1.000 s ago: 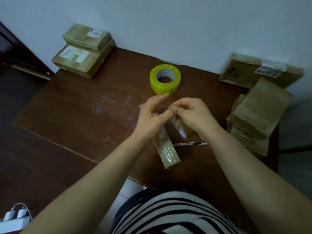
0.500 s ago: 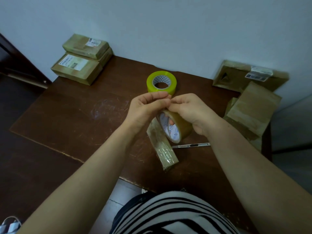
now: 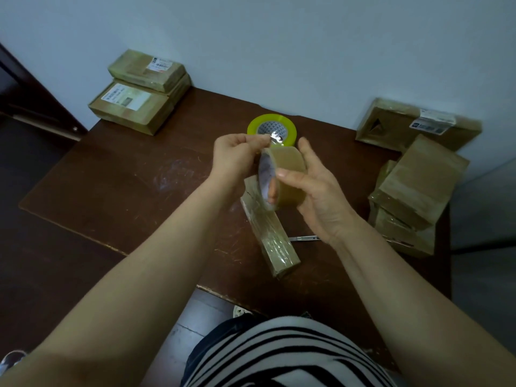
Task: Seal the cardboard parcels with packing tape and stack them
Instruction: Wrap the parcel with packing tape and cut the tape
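My right hand [image 3: 315, 191] holds a brown roll of packing tape [image 3: 284, 174] upright above the table, thumb on its near rim and fingers behind it. My left hand [image 3: 237, 160] pinches the free tape end [image 3: 275, 138] at the top of the roll. Below the roll a long narrow parcel [image 3: 272, 236], wrapped in tape, lies on the dark wooden table [image 3: 125, 185]. A second, yellow-green tape roll [image 3: 272, 129] lies flat behind my hands.
Two taped parcels [image 3: 142, 90] are stacked at the back left corner. More parcels [image 3: 416, 188] are piled at the right edge, one [image 3: 416, 124] leaning on the wall. A metal utility knife [image 3: 305, 238] lies beside the narrow parcel. The table's near edge is by my striped shirt.
The brown roll has risen from the table and turned upright in my right hand. My left hand has peeled a short tab of tape off its top.
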Motion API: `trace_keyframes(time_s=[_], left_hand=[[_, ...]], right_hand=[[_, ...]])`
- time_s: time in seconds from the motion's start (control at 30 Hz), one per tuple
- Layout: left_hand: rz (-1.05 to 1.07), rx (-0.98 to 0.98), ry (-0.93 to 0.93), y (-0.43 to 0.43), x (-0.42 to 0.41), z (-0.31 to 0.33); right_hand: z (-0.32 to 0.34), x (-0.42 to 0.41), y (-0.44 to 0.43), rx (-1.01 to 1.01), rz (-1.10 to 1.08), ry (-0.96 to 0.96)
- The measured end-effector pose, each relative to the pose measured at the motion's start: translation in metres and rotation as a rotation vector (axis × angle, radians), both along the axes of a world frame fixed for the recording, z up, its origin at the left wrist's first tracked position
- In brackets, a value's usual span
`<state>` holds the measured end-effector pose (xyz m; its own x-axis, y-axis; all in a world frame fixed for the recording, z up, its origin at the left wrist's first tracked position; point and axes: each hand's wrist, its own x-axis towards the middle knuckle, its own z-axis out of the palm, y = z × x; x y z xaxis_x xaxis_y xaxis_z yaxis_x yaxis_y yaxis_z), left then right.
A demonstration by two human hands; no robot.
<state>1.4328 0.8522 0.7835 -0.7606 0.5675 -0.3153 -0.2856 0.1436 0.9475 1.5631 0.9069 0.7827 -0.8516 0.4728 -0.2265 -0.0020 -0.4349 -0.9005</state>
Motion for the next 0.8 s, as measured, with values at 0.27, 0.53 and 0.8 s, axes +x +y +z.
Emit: trace_keyframes(time_s=[0.27,0.53,0.8], left_hand=[[0.04,-0.12,0.064,0.007,-0.029,-0.015],[0.092,-0.19,0.065,-0.001,-0.04,-0.04],[0.077,-0.228,0.089,-0.007,-0.05,-0.051]], right_hand=[[0.0,0.005,-0.011,0.155,-0.18,-0.142],[-0.003,0.01,-0.016,0.42,-0.061,-0.226],[-0.01,-0.015,-0.026,0.41,-0.133,-0.294]])
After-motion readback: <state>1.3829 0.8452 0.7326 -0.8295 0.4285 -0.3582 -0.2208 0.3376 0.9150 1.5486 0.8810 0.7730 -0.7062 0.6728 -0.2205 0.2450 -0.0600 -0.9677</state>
